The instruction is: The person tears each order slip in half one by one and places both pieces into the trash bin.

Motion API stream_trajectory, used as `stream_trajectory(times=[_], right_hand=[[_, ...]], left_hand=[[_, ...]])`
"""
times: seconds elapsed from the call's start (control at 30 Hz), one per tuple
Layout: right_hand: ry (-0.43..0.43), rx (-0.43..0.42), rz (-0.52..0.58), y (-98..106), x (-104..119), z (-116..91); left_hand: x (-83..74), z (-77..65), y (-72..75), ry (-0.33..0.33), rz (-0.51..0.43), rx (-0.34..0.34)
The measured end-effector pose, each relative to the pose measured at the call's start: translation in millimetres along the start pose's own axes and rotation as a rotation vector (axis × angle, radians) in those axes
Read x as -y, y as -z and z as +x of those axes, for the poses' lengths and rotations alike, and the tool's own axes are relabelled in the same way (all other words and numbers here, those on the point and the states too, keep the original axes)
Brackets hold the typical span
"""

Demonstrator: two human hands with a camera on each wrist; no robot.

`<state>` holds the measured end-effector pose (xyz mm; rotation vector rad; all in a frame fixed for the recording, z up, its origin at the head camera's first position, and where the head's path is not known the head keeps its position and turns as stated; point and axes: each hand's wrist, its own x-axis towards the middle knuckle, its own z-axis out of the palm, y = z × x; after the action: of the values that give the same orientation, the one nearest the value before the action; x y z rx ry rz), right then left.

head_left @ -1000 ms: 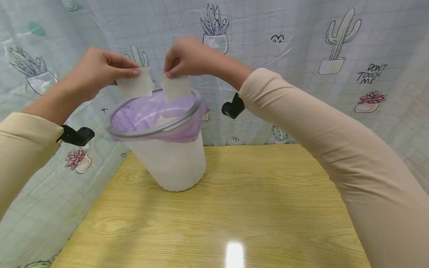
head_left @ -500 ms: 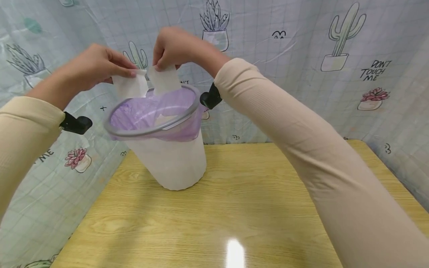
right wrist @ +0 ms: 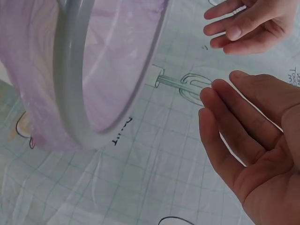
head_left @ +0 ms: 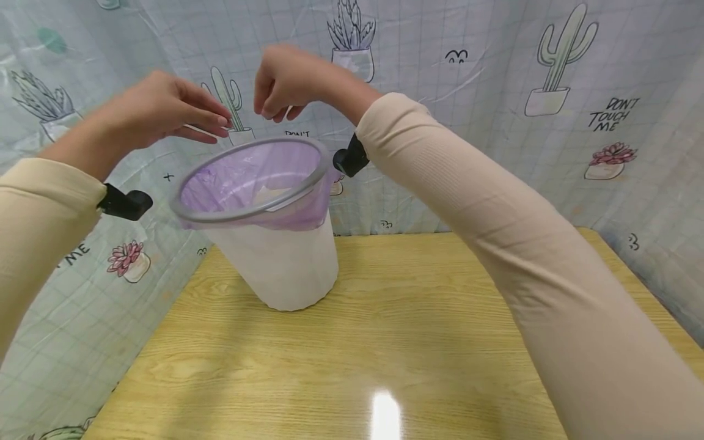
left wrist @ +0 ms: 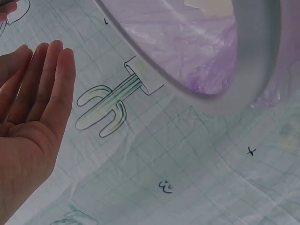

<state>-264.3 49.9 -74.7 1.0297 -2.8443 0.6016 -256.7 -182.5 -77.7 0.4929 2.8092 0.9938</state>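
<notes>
A white trash bin (head_left: 286, 263) stands on the table, with a purple bag (head_left: 220, 183) lining it and a grey ring (head_left: 236, 215) around its mouth. My left hand (head_left: 156, 113) hovers above the ring's far left side, holding nothing, its fingers loosely extended. To its right, over the back of the mouth, hangs my right hand (head_left: 288, 79), also bare, with gently bent fingers that show apart in the right wrist view. Down in the bag a pale piece (head_left: 268, 194) shows. No paper is between the fingers of either hand.
The bin stands near the far left part of the wooden table (head_left: 396, 324). A sheet (head_left: 418, 146) printed with cacti hangs behind and to the left. Each wrist carries a black camera mount (head_left: 352, 157).
Both hands have let go of the white paper pieces they pinched above the bin; the pieces are out of sight now. Earlier, the right hand moved slightly left and up.
</notes>
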Motion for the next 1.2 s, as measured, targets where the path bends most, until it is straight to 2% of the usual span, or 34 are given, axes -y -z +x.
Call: stream_trajectory(times=[0.13, 0.3, 0.53, 0.67, 0.87, 1.1, 1.2], right_hand=[[-0.006, 0.0, -0.004, 1, -9, -6], [-0.011, -0.002, -0.033, 3, -27, -15], [-0.074, 0.012, -0.073, 9, -55, -35], [-0.128, 0.016, -0.089, 13, -72, -51], [-0.156, 0.018, -0.008, 13, -101, -87], [-0.222, 0.0, 0.097, 8, -141, -128], [-0.272, -0.005, 0.128, 6, -160, -149]], left_hand=[[-5.0, -1.8, -5.9, -0.009, 0.02, -0.003], [-14.5, -0.2, -15.7, -0.012, -0.014, 0.021], [-34.7, 3.2, -38.9, -0.049, -0.049, 0.035], [-52.0, 4.3, -54.9, -0.085, -0.108, 0.048], [-76.3, 4.6, -84.3, -0.162, -0.258, 0.112], [-90.5, 2.8, -123.7, -0.273, -0.124, 0.169], [-92.4, 5.0, -141.8, -0.332, -0.134, 0.195]])
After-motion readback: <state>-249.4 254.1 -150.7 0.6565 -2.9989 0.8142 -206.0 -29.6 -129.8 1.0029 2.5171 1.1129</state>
